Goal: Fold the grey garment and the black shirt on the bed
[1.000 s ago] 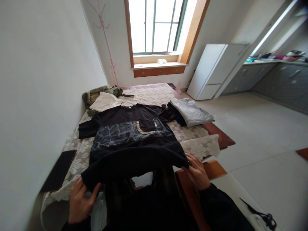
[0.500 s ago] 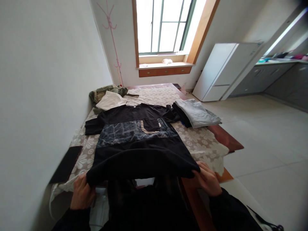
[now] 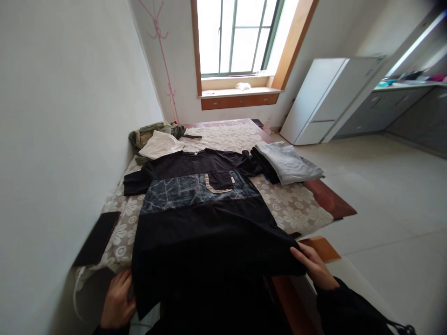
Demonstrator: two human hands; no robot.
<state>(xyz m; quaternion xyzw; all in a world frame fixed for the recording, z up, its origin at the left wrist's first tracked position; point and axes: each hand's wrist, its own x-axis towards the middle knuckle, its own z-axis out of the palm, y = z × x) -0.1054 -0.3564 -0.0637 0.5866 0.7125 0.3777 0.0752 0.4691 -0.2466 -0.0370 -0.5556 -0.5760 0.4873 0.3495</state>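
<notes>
A: Hands first?
B: Left hand (image 3: pixel 118 304) clenched on the near left hem corner of the black shirt (image 3: pixel 202 218). Right hand (image 3: pixel 314 267) pinches the near right hem corner. Both sit past the near edge of the table (image 3: pixel 331 204).

A: Where's the shirt?
B: Spread flat down the middle of the tabletop, collar toward the far end, hem hanging over the near edge. Blue marbled band across the chest, small pocket (image 3: pixel 220 181) on it.

A: Edges, free room?
B: Left sleeve ends near the left edge, which runs along the wall (image 3: pixel 63 139). A dark flat slab (image 3: pixel 98 237) lies at that left edge, just beside the shirt. Bare floral cloth (image 3: pixel 296 211) shows to the right of the shirt, up to the right edge.

A: Anything else on top?
B: Folded grey stack (image 3: pixel 289 163) at the right edge, touching the right sleeve. Green and white pile (image 3: pixel 157 139) at the far left corner.

A: Room?
B: Window (image 3: pixel 240 37) beyond the far end, white fridge (image 3: pixel 324 97) right, tiled floor (image 3: pixel 384 195).
</notes>
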